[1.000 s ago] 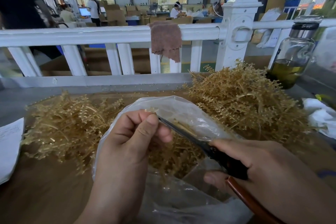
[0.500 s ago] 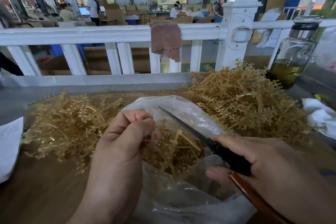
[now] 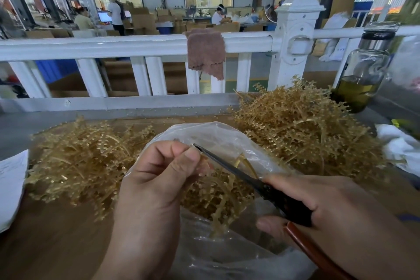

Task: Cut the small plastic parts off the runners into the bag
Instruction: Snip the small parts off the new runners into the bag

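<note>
Golden-tan plastic, bristling with tiny nubs, is what the left hand [image 3: 156, 184] pinches. It is a runner [image 3: 218, 191], caught between the thumb and the curled fingers [image 3: 168, 150]. Its branches hang below those fingertips, straight into the open mouth of the clear bag [image 3: 227, 132]. I'd guess it is held there so that whatever gets snipped drops inside rather than onto the table [image 3: 45, 245].

The right hand [image 3: 322, 207] is wrapped round the dark handles of the scissors [image 3: 238, 173], fingers curled close about them. The blades reach up across the bag and end just beside the left thumb tip, where the top of the runner sits. They look drawn together or nearly so; whether anything lies between them at the tip I cannot tell.

The small parts [image 3: 204, 200] cling to the runner under the left fingers. Any loose ones at the bottom of the bag are too blurred to make out.

Outside the left knuckles lies one heap of runners [image 3: 86, 157], and beyond the scissor hand a taller heap [image 3: 306, 125]. The bag sits between them, within easy reach of both. Judging by those heaps, plenty of cutting remains.
</note>
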